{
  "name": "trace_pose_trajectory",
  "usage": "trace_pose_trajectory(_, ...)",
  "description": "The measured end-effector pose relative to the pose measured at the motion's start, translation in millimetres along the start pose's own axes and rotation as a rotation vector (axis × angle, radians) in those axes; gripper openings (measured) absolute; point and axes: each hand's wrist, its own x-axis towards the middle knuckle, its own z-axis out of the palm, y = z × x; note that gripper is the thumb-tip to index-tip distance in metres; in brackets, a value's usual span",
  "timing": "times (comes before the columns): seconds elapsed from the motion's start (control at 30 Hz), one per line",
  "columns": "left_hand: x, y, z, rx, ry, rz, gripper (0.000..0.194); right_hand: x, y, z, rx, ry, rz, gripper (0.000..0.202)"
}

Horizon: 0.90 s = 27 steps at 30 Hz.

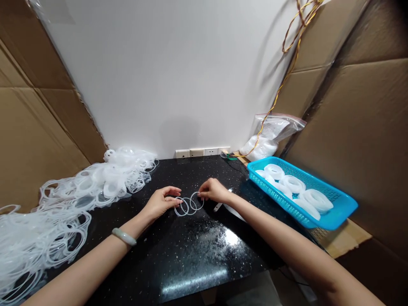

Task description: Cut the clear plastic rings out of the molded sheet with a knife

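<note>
Over the dark countertop, both hands hold a few thin, translucent white rings [192,213] that overlap side by side. My left hand [162,202] grips the left end of them between thumb and finger, its other fingers held apart; a pale bangle [124,236] circles that wrist. At the other end, my right hand [214,191] pinches the edge of the rightmost ring with its fingertips. Beneath the right wrist lies a flat white object [218,207], partly hidden by the forearm, so its kind is unclear. A large heap of similar loose rings [68,229] spreads along the left side.
A blue plastic basket [342,212] with several bundles of white rings stands on the right. Behind it is a clear zip bag [270,131] of white material. Wall sockets [197,152] and a twisted yellow cord [280,87] are at the back. Cardboard [363,119] flanks the counter [153,263].
</note>
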Motion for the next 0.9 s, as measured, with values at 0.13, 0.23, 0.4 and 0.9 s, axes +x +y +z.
trace_pose_trajectory(0.13, 8, -9, -10.2, 0.104, 0.026, 0.060, 0.045, 5, 4, -2, -0.113, 0.063, 0.006, 0.013)
trace_pose_trajectory(0.23, 9, -10, -12.2, 0.233, 0.059, 0.113, 0.036, 7, 10, 2, -0.183, 0.118, -0.039, 0.011)
trace_pose_trajectory(0.4, 4, -12, -17.2, 0.534, 0.138, 0.229, 0.017, 4, 13, 7, -0.342, 0.195, -0.129, 0.011)
trace_pose_trajectory(0.9, -2, -16, -21.5, 0.665, 0.258, 0.533, 0.023, -10, 7, 8, -0.724, 0.235, -0.251, 0.023)
